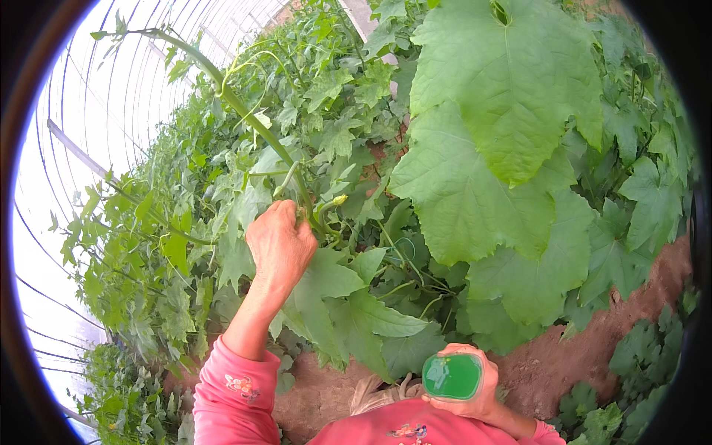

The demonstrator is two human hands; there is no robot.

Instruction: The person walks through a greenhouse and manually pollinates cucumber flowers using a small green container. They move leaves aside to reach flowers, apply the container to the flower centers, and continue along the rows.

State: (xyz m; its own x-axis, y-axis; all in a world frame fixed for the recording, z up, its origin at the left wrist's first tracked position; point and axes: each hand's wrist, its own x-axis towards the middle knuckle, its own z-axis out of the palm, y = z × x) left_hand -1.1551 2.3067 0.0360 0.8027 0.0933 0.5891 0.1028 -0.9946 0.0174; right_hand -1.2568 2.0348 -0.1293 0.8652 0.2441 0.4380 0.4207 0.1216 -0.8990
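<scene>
My left hand [282, 236] is closed with its back to me, at a thick green stem [256, 125] of a climbing gourd vine, likely luffa. Its fingertips pinch a small part of the vine beside the stem; the fist hides most of that part. Just above the knuckles hangs a slim young fruit [286, 179]. A yellow-tipped flower bud [340, 199] on a curved stalk sits to the right of the fist. Low in front of my body, my right hand [485, 384] holds a clear cup of green liquid [452, 376], seen from above.
Large broad leaves [489, 167] hang close on the right. Dense vines [328, 117] fill the middle and far rows. Curved greenhouse ribs with pale film [94, 94] rise at left. Bare reddish soil [573, 356] runs below. A pale post [361, 19] stands at the top.
</scene>
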